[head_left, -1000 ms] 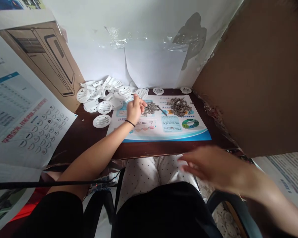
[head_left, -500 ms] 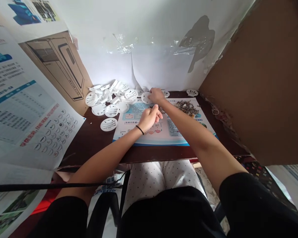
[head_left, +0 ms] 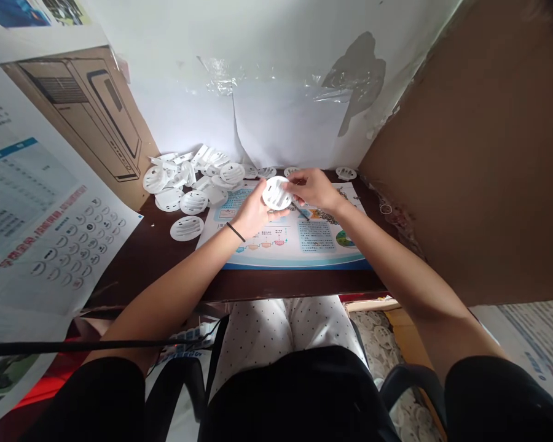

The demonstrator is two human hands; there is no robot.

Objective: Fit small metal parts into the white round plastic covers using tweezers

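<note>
A round white slotted disc (head_left: 276, 193) is raised over the printed sheet (head_left: 258, 255), its slotted face turned up. My left hand (head_left: 252, 212) grips its left edge, thumb on top and fingers underneath. On the disc's right side, my right hand (head_left: 314, 189) has its fingers closed at the edge. A thin dark strip (head_left: 300, 210) shows below the right fingers; whether they touch it is unclear. Behind and below that hand lies a pile of small metal parts (head_left: 327, 216), partly hidden.
Many white discs are heaped at the back left (head_left: 184, 175), with a single disc (head_left: 187, 228) nearer. More discs lie along the back wall, one at the right (head_left: 346, 174). Cardboard (head_left: 479, 153) walls the right side. A black cable (head_left: 74, 347) crosses the lower left.
The right hand has come back from the rear of the table, and a white disc is now between both hands. The left hand has turned and closed on it. The view has shifted slightly.
</note>
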